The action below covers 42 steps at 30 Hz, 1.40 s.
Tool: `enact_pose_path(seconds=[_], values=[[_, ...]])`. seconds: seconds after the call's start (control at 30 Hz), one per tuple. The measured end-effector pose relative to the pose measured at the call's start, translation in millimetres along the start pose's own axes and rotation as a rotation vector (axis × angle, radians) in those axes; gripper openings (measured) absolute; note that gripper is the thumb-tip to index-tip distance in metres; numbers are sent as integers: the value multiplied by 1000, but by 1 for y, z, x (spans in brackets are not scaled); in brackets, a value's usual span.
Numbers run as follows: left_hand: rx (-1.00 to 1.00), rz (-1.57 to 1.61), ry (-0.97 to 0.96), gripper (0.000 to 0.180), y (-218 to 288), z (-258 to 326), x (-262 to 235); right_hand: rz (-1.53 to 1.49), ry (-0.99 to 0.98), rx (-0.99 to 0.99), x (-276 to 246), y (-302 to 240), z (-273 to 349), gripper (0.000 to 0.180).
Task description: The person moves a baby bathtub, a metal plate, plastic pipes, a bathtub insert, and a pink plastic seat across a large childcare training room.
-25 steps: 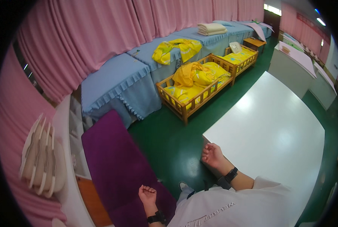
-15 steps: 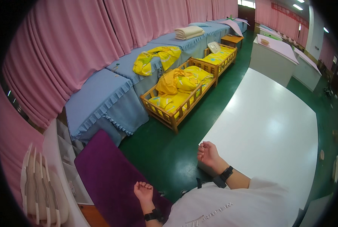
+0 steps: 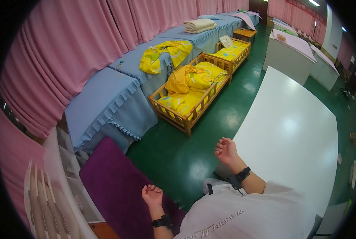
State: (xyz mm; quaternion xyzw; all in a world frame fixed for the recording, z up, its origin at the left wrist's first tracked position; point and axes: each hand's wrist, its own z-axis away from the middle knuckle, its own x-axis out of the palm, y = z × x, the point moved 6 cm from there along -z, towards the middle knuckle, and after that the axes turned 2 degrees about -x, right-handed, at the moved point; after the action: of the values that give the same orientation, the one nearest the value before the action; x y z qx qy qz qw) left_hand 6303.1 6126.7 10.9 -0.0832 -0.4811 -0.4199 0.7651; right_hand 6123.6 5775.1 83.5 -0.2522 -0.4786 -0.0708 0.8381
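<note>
Risk first. We judge the likeliest slip to be a bump or a trip — the right hand hangs just beside the near corner of the white table, so a swing of that arm could knock the wrist against the edge. The purple mat lies on the green floor right under the left hand; its edge could catch a foot. The floor shows glare, so it may be slick, though we cannot confirm that.

Hands. Left hand: fingers curled loosely toward the palm, not a tight fist, holding nothing, touching nothing that we can see; it hovers above the mat. Right hand: also loosely curled, fingers half folded, empty — close to the table corner, but whether it touches the edge we cannot tell. Each wrist carries a dark band.

Surroundings. Well apart from both hands, across the floor, stands a small wooden cot with yellow bedding heaped in it, and a second cot beyond. Blue-skirted platforms run along the pink curtain; one bears a crumpled yellow quilt, another a folded pale blanket. A white shelf unit sits at lower left.
</note>
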Motion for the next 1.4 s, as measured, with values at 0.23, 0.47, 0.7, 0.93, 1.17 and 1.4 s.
enact_pose_path(seconds=[0.23,0.47,0.7,0.93,1.17,1.4], values=[[-84,-67,51,21,4,-109,49,-39,135,-136,-9,-55,-88,17],[-116,-179,54,19,28,-251,131,-170,182,-212,-14,-132,-218,16],[-184,-244,-13,18,-10,-408,265,-203,190,-360,17,-236,-313,15],[-383,-337,-27,19,-107,-558,356,-227,279,-438,-10,-326,-376,15],[-429,-370,68,21,-236,-713,438,-255,456,-481,-75,-455,-447,16],[-474,-463,-34,19,-378,-813,613,-225,527,-696,-68,-631,-472,16]])
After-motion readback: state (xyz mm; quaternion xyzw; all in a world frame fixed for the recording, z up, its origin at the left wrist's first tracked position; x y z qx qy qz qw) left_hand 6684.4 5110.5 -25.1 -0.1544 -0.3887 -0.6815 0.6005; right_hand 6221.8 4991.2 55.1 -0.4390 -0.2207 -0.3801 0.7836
